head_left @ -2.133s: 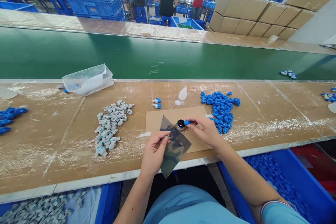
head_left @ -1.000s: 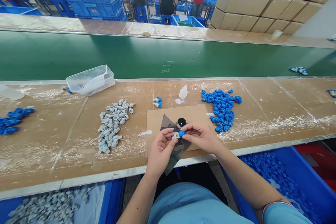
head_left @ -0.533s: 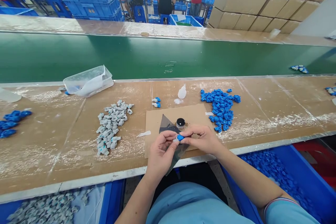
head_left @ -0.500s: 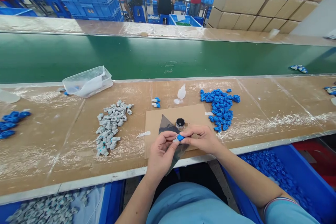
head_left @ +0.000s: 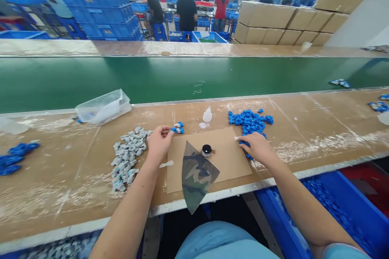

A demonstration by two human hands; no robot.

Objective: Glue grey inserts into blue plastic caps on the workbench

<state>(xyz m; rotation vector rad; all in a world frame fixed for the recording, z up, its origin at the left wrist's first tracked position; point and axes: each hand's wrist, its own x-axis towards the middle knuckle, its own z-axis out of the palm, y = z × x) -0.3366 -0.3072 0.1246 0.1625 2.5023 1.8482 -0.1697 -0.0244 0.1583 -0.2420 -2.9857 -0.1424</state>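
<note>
My left hand (head_left: pixel 160 141) has its fingers pinched at a small blue-and-white piece (head_left: pixel 174 130), beside similar pieces (head_left: pixel 179 124) on the table. My right hand (head_left: pixel 254 145) reaches to the near edge of the pile of blue pieces (head_left: pixel 251 120), its fingertips closed at a blue piece. Between the hands, a camouflage-patterned triangular sheet (head_left: pixel 198 176) and a small round black-topped jar (head_left: pixel 206 150) rest on a flat cardboard sheet (head_left: pixel 234 168). Left of the cardboard is a pile of grey pieces (head_left: pixel 126 158).
A clear plastic tray (head_left: pixel 105 107) stands at the back left, and a white bottle (head_left: pixel 207 115) behind the cardboard. The green belt (head_left: pixel 170 77) runs behind the table. A blue bin (head_left: pixel 343 206) sits below right. People and stacked cartons are beyond.
My hands have parted from the blue-and-white piece held over the camouflage sheet. The left moved left to the small pieces, the right to the blue pile. The view has tilted up.
</note>
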